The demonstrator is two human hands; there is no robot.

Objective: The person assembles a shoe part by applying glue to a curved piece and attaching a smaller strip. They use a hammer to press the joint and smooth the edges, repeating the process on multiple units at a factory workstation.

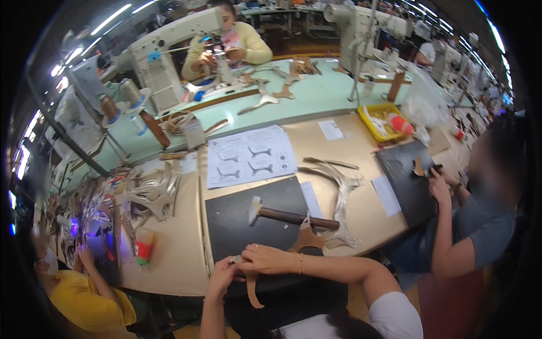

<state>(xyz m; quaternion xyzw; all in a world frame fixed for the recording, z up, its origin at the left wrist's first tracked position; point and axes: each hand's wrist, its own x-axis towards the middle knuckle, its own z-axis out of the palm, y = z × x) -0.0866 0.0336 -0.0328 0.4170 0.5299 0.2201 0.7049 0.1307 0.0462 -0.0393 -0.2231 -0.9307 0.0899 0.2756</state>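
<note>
Both hands work at the near edge of the black mat (237, 220) on the tabletop (169, 254). Left hand (221, 275) has its fingers closed, pinching a tan leather strip (252, 291) w/ what looks like a small pale tool or tab at the fingertips; too small to tell which. Right hand (268, 259) lies just beside and above it, fingers curled down on the same strip, pressing it to the mat edge. The strip's lower end hangs off the tabletop below the fingers, curling to the right.

Just beyond the right fingers: a tan shoe-upper piece (307, 238), and past that a hammer (288, 216) lying flat on the mat, head to the left. Further right of the fingers, a stack of pale curved cut pieces (339, 192). Far beyond, a white pattern sheet (248, 155).

Risks, as a judgement: the strip's free end is unsupported, so it could slip or twist if the pinch loosens, and the fold or trim would go off-line. Fingertips of both hands sit v. close together, so if that small item is a blade, a slip could nick the other hand. An elbow sweep could knock the hammer.
</note>
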